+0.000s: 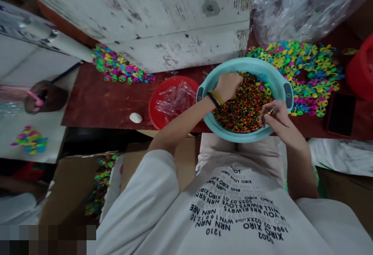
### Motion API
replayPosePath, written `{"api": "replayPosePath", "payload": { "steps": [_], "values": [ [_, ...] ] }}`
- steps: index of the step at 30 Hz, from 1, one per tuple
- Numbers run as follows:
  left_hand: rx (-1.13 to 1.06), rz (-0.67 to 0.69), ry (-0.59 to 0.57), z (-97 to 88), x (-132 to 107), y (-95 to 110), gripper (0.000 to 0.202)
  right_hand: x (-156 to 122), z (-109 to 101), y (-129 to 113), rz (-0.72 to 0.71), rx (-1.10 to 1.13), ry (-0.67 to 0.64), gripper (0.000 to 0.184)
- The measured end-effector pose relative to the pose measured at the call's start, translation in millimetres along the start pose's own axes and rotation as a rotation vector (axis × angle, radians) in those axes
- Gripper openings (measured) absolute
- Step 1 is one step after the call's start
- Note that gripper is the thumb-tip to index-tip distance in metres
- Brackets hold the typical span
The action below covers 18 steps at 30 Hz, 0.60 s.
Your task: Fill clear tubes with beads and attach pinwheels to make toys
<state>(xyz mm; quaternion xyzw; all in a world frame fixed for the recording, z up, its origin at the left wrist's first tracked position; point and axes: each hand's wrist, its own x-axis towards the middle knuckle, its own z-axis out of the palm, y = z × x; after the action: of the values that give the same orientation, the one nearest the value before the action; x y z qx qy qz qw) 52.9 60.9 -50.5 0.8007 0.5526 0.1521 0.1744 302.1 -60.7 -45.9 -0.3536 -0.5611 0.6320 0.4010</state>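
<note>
A teal basin [279, 82] rests at the table's near edge, over my lap, filled with small multicoloured beads [241, 109]. My left hand [229, 86] reaches into the basin's far side, fingers curled down into the beads; bracelets ring its wrist. My right hand [274, 113] hovers over the basin's right side with fingertips pinched on a small piece I cannot make out. A few coloured plastic pinwheel pieces [264, 88] lie on top of the beads.
A red bowl [163, 99] with clear plastic tubes sits left of the basin. Piles of coloured pinwheel pieces lie at right [309, 72] and back left [119, 66]. A black phone [340, 113], a red container [361, 68], a white block [175, 18] and a small white oval object [135, 117] are nearby.
</note>
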Motion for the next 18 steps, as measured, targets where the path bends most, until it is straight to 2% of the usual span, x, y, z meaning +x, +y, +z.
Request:
{"api": "replayPosePath", "payload": {
  "steps": [3, 5, 8, 11, 15, 18],
  "values": [
    [-0.159, -0.034, -0.040, -14.2, -1.9, -6.4, 0.005, 3.2, -0.8, -4.1, 0.049, 0.019, -0.041, 0.026],
    [-0.406, -0.063, -0.029, -24.5, -6.1, -6.8, 0.003, 6.9, -0.9, -6.7, 0.096, -0.037, -0.057, 0.025],
    [-0.795, -0.150, -0.019, -35.6, -16.8, 0.9, 0.022, 16.1, 1.5, -7.5, 0.139, -0.168, -0.039, 0.041],
    [-1.089, -0.276, -0.029, -40.6, -30.9, 15.6, 0.034, 27.2, 7.8, -5.2, 0.120, -0.245, -0.039, 0.052],
    [-1.268, -0.398, -0.004, -42.7, -46.0, 34.8, 0.028, 37.6, 19.6, -3.1, 0.103, -0.240, -0.075, 0.051],
    [-1.262, -0.427, -0.048, -44.0, -51.1, 43.1, 0.025, 39.0, 26.5, -2.0, 0.089, -0.229, -0.086, 0.050]
  ]
}}
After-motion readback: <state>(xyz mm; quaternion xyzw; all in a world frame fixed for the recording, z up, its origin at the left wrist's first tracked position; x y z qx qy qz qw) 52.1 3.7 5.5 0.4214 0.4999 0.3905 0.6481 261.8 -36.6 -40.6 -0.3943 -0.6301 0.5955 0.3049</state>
